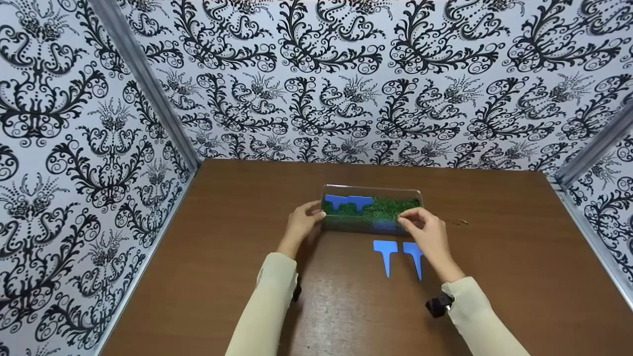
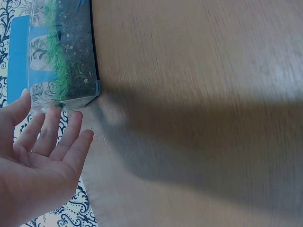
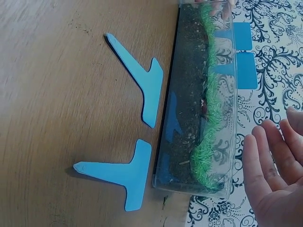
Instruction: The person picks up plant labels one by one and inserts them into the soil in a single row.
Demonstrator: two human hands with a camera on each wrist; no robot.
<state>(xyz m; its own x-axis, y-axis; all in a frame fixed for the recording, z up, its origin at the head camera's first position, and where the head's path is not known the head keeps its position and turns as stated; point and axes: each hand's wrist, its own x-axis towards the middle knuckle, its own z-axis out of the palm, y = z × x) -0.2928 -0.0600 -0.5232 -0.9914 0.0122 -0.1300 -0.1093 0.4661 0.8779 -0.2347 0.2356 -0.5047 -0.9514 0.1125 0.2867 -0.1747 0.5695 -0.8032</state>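
A clear rectangular container [image 1: 346, 225] of dark soil and green grass [image 3: 204, 163] stands on the table. Two blue T-shaped plant labels [image 1: 360, 201] are upright in its left part, their wide tops above the rim in the right wrist view. My left hand [image 1: 302, 222] is at the container's left end, fingers extended and fingertips at the end wall. Above the grass near the front right rim is my right hand [image 1: 428, 237], thumb and forefinger close together, with nothing visible between them. Two more blue labels, one of them a plant label [image 3: 113, 175], lie flat in front of the container.
The brown wooden table [image 1: 222, 291] ends at patterned black-and-white walls [image 1: 341, 89] on the back and sides. A small thin object [image 1: 462, 222] lies on the table right of the container. Metal posts [image 1: 148, 84] stand at the corners.
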